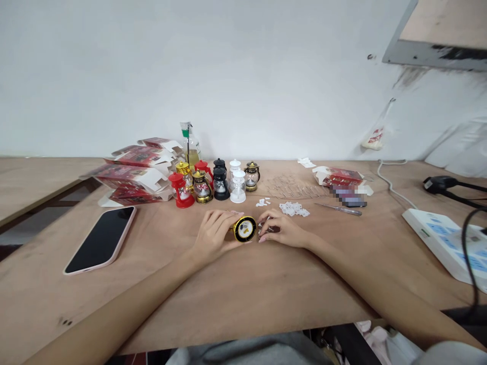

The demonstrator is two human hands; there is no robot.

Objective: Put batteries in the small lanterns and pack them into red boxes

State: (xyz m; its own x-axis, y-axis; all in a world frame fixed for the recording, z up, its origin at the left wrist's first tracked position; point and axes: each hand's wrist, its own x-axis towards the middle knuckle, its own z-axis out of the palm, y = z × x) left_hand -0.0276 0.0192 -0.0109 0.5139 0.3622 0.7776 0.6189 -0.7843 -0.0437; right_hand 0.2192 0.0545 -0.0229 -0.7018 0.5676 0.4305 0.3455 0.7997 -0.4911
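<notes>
My left hand (216,232) is wrapped round a small gold lantern (245,229), tipped so its round black-rimmed base faces me. Small parts show inside the open middle of that base, too small to name. Just right of the lantern, my right hand (283,229) has its fingers curled together; whatever they pinch, if anything, I cannot make out. Behind my hands stand several little lanterns: red (182,192), black (220,185), white (238,187) and bronze (251,177). A pile of small white pieces (293,209) lies beyond my right hand.
Red cardboard boxes (131,175) are stacked at the left, near a phone (101,241). A bottle (193,147) stands behind the lanterns. Thin clear strips (294,187), a screwdriver (338,209) and another red box (340,176) lie right. A power strip (449,243) with cables sits far right.
</notes>
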